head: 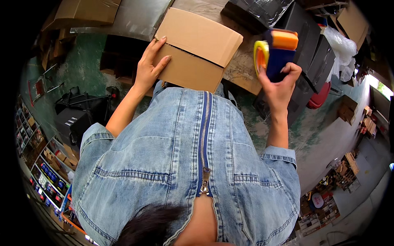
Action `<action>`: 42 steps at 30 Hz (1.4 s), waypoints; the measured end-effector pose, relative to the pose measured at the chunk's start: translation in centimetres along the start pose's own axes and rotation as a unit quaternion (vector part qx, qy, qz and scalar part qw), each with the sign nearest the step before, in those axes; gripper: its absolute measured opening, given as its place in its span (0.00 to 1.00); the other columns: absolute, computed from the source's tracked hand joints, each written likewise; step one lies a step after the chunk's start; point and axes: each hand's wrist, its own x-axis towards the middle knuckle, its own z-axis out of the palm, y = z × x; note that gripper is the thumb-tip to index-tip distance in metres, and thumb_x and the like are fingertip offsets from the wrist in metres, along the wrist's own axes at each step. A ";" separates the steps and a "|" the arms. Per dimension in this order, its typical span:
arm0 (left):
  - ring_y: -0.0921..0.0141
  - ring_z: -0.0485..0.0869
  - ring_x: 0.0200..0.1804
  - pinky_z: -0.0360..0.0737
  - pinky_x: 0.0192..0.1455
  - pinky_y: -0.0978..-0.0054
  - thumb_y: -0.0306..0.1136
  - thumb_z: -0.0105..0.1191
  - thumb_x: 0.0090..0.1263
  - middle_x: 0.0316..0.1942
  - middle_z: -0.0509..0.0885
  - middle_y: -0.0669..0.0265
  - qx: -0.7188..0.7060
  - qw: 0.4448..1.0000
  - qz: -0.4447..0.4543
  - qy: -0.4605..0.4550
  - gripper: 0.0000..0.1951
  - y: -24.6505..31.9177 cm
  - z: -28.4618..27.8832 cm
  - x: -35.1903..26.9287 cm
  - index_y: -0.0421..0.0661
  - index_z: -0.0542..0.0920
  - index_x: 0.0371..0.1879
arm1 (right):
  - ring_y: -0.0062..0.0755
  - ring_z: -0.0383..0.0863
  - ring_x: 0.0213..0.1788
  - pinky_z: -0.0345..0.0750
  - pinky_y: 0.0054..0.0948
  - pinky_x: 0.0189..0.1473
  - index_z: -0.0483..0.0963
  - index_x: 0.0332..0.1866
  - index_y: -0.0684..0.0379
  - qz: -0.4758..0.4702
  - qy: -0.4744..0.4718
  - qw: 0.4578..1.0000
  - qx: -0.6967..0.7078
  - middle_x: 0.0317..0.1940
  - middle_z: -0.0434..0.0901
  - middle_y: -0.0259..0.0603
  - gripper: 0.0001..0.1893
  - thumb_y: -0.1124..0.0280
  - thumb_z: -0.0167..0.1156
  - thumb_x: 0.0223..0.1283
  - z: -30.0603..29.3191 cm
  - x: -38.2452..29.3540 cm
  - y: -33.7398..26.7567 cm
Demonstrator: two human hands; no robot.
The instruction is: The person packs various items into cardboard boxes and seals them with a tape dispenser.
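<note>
A brown cardboard box (pixel 194 40) lies on the wooden bench top before me, its two top flaps folded down with a dark gap along the seam. My left hand (pixel 150 64) rests at the box's left side, fingers and thumb spread over the flaps near the seam's left end. To the right of the box, my right hand (pixel 278 83) holds up a dark blue and orange tape dispenser (pixel 281 55) by its lower end. A yellow-rimmed roll (pixel 261 57) shows on the dispenser's left side. The dispenser is apart from the box and slightly blurred.
Black wrapped boxes (pixel 303 46) stand at the right of the bench (pixel 243 75). A grey metal surface (pixel 135 18) and another carton (pixel 86 12) are at the upper left. Clear plastic wrap (pixel 341 46) and a red stool (pixel 320 97) lie farther right. Black equipment (pixel 72 123) stands on the floor at left.
</note>
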 end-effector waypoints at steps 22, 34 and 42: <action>0.78 0.83 0.40 0.80 0.47 0.82 0.43 0.57 0.72 0.36 0.86 0.66 -0.291 0.922 -0.183 -0.181 0.17 7.8 -6.2 6.5 0.41 0.85 0.44 | 0.48 0.79 0.37 0.77 0.36 0.38 0.58 0.51 0.55 -0.212 -0.309 0.927 0.019 0.39 0.71 0.44 0.36 0.76 0.72 0.35 5.3 2.1 -8.6; 0.84 0.77 0.32 0.74 0.32 0.88 0.38 0.56 0.72 0.33 0.84 0.72 -0.353 0.908 -0.206 -0.090 0.11 2.7 -6.2 7.3 0.45 0.83 0.42 | 0.42 0.83 0.41 0.79 0.32 0.46 0.72 0.65 0.46 -0.177 -0.334 0.925 -0.020 0.43 0.80 0.48 0.37 0.72 0.72 0.43 4.6 2.7 -10.3; 0.82 0.76 0.25 0.67 0.25 0.86 0.32 0.57 0.70 0.27 0.84 0.71 -0.222 0.925 -0.283 0.126 0.08 -8.7 -17.5 8.8 0.41 0.85 0.34 | 0.44 0.81 0.27 0.79 0.36 0.31 0.75 0.63 0.39 -0.184 -0.359 0.904 -0.140 0.28 0.76 0.47 0.29 0.56 0.67 0.50 4.8 4.0 -12.0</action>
